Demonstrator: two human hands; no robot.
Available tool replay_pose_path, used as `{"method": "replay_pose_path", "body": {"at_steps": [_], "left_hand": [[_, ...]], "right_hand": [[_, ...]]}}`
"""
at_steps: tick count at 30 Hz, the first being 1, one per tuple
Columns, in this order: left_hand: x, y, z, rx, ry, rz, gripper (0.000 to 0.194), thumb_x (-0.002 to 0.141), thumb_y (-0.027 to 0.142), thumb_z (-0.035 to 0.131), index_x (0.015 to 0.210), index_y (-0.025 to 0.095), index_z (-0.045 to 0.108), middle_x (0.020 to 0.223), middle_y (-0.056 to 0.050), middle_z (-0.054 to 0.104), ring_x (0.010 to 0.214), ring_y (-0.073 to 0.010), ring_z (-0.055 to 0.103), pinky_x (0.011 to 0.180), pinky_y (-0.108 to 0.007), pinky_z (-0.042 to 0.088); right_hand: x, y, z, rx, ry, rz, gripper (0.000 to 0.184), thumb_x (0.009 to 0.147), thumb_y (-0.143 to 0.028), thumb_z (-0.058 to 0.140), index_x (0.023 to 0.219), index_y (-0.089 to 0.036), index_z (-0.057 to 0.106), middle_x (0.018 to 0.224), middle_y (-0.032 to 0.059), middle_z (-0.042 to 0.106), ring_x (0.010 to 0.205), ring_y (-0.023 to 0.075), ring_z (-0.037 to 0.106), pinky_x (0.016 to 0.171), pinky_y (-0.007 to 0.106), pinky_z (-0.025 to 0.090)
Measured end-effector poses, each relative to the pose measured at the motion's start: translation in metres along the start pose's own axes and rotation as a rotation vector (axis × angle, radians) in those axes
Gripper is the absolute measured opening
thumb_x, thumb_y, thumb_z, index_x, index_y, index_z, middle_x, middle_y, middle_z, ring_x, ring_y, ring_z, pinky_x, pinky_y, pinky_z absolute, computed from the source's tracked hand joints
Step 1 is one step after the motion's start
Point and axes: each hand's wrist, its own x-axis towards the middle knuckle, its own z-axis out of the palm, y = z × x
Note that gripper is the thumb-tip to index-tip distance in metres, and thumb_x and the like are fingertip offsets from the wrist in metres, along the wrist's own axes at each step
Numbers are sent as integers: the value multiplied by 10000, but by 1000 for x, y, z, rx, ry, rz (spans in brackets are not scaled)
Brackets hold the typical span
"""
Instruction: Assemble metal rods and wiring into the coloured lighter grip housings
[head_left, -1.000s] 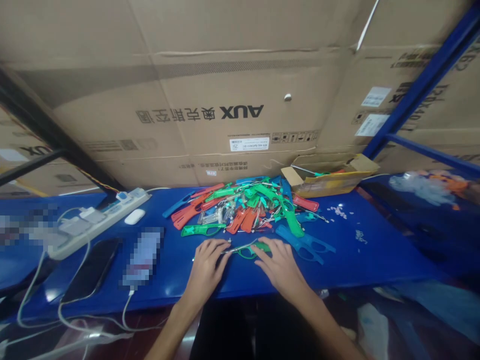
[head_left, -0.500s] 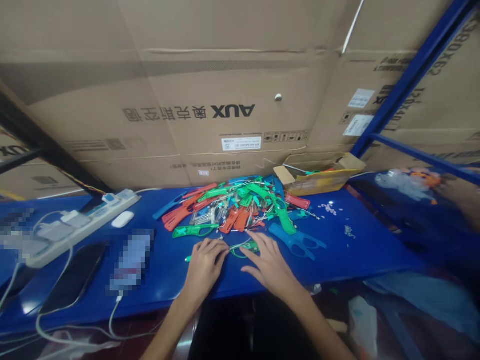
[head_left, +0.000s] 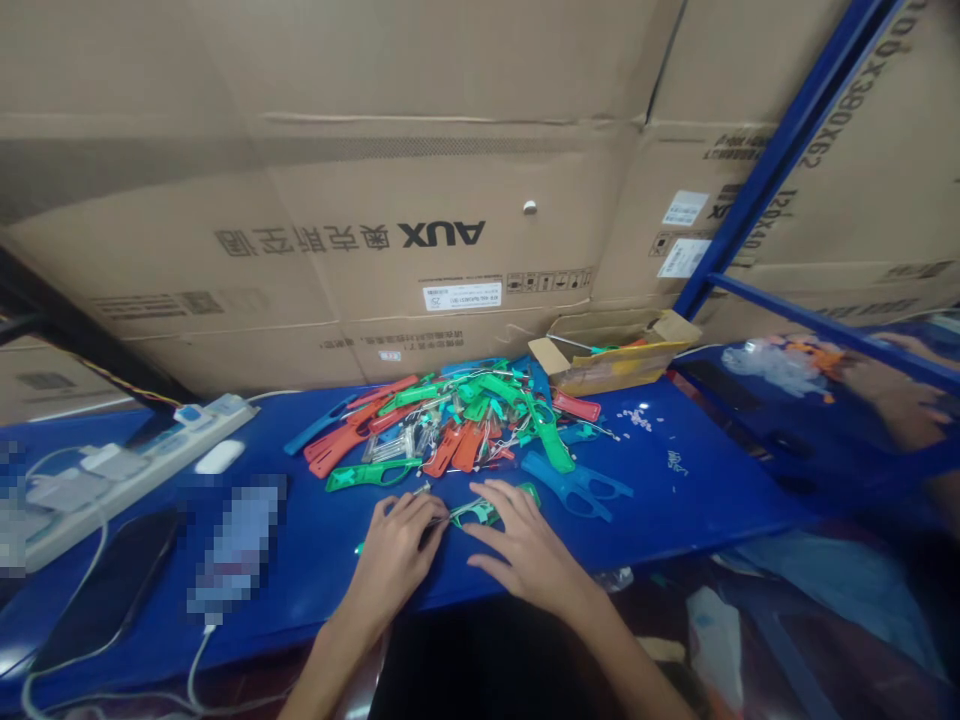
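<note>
Between my hands lies a green lighter body (head_left: 478, 513), a long-nosed gas lighter in pieces, partly covered by my fingers. My left hand (head_left: 397, 545) has its fingers closed on the lighter's narrow end, and a green tip sticks out past it. Over the handle end, my right hand (head_left: 525, 545) has spread fingers, the fingertips at the part and the thumb apart. Just beyond is a heap of red, green and blue lighter shells (head_left: 465, 445) with clear and metal inner parts. Blue shells (head_left: 574, 485) lie to the right of the heap.
An opened cardboard box (head_left: 615, 368) stands behind the heap, with tiny white pieces (head_left: 639, 418) scattered in front. A power strip (head_left: 142, 480), a dark phone (head_left: 112, 585) and another phone (head_left: 238, 545) lie left. Another person's hand (head_left: 900, 385) is at far right.
The view has turned to the right, bringing another person's hand in at the far right. My right fingers have shifted slightly over the green lighter body; my left still holds it.
</note>
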Motion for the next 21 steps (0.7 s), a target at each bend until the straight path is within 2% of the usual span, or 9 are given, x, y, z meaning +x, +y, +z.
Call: {"method": "replay_pose_path", "body": {"at_steps": [5,8,10,12,16,19,21], "left_hand": [[-1,-1,-6,16,-35,31,116,944,178,569,939,248,661,1017,-3,757,969,-245,674,863,-392,381],[-6,-2,-10,11,8,51,194,919,183,579,1079,265,651,1116,-23,746,1048,-262,665,899,-408,405],[-13,-3,-11,-3,77,56,287,909,203,593,1188,271,612,1220,-43,715,1122,-268,647,947,-420,415],[-21,-7,-10,-10,175,40,293,923,254,603,1215,264,589,1260,-59,696,1152,-273,636,974,-425,423],[-26,-19,-5,29,366,-99,220,1007,363,516,1140,217,612,1155,-90,717,1079,-282,656,933,-419,467],[-13,-29,-8,56,323,-110,294,1041,373,447,1180,192,633,1048,-87,731,976,-272,673,843,-384,499],[-1,-33,-13,82,242,-76,286,1017,389,514,1176,209,670,1026,-69,736,956,-266,669,841,-370,497]], "right_hand": [[-28,0,-4,19,48,10,391,1010,-348,581,1385,-240,588,1576,120,445,1466,293,358,1154,524,408],[-62,12,-3,-10,111,78,416,1026,-325,545,1438,-265,543,1586,101,433,1477,280,352,1143,498,428],[-86,24,0,-63,179,196,462,1040,-322,508,1499,-280,478,1596,92,426,1477,278,361,1130,492,440],[-105,34,6,-133,215,305,504,1047,-331,485,1545,-282,417,1593,85,437,1468,275,386,1111,475,458],[-120,40,16,-272,171,309,567,1050,-382,476,1589,-267,344,1615,93,417,1478,293,384,1115,503,438],[-117,36,17,-336,139,293,597,1051,-430,462,1604,-260,317,1654,109,344,1519,312,312,1136,541,400],[-114,33,15,-354,134,295,613,1048,-468,452,1605,-249,318,1673,121,295,1547,322,241,1153,555,375]]}}
